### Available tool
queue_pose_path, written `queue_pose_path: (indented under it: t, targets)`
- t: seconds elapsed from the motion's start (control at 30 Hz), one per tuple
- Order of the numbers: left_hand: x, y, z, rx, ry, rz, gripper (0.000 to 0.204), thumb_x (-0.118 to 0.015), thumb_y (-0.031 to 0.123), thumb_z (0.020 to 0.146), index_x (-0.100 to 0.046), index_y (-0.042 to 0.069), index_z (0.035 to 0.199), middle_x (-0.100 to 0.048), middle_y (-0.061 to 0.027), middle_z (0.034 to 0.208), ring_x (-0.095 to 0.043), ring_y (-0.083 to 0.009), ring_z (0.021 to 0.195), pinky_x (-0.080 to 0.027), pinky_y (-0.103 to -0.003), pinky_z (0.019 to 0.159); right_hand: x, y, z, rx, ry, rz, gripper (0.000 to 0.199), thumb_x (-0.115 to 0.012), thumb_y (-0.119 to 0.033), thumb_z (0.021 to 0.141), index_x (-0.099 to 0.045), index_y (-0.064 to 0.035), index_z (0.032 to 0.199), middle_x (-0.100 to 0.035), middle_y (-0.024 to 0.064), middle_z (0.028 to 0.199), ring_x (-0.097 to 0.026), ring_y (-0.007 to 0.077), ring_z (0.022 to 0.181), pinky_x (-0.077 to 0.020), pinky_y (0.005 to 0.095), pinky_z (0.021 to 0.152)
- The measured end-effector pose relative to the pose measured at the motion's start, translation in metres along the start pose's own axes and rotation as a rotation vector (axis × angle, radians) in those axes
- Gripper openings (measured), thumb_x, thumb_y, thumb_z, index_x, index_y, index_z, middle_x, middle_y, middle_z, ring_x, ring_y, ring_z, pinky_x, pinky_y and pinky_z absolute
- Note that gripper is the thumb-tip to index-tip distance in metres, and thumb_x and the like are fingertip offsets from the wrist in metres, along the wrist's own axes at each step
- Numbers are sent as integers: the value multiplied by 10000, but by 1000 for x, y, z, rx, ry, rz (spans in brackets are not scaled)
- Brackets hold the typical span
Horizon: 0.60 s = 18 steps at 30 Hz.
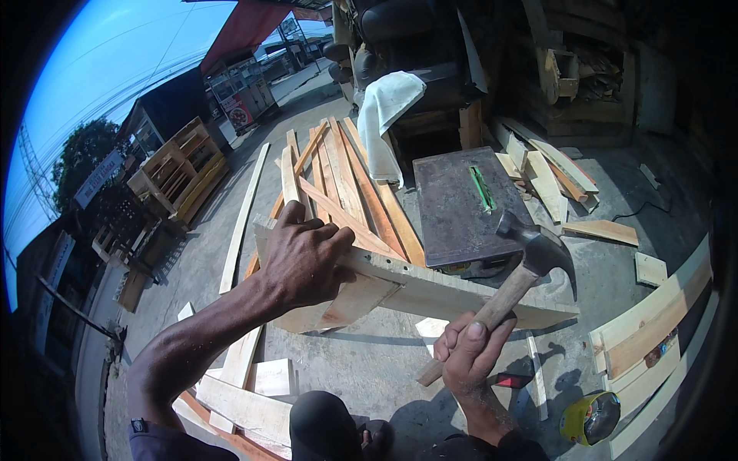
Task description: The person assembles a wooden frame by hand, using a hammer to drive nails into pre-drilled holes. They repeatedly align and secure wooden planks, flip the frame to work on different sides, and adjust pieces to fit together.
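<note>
the right hand is closed tight round the wooden handle of a claw hammer, gripped low on the shaft, with the steel head raised just above the far edge of a pale wooden frame. the left hand is curled over the near left end of that frame, fingers wrapped over the top board and steadying it on edge. the frame lies across the concrete floor right in front of the person, already made of several boards joined together, so part of the assembly looks done; judging by the lifted hammer, the nailing seems to be in hand and not finished. beyond it, loose planks lie fanned out on the floor, unused. a dark metal saw bench stands just far right of the frame, and a yellow tape measure rests near right.
</note>
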<state>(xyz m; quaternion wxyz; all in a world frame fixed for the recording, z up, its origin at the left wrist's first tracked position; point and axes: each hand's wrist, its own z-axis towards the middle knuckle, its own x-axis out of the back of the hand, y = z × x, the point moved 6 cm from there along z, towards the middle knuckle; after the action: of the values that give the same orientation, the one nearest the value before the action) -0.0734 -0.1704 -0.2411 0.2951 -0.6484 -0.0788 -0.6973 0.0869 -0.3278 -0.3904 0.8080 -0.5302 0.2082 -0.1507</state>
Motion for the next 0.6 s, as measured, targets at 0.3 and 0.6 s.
queue_pose_path:
  t: [0.3,0.6]
  targets:
    - [5,-11,-27,54,0,10,503,-904,298,767,-583,78,1087,-792,-128,874,-718,-249,767,-369,-409,910,-28,-22,-4,64,-204,-460,385,-608,-227,1061,-488,22,1329,-683,235,763,-769,389,752,-581,431,597]
    - [20,-8,-35,59,-10,-10,501,-894,284,777,-575,74,1102,-799,-129,914,-740,-246,851,-362,-414,929,-41,-39,-17,29,-397,-637,372,-608,-218,1061,-492,27,1314,-669,235,767,-777,383,777,-563,440,583]
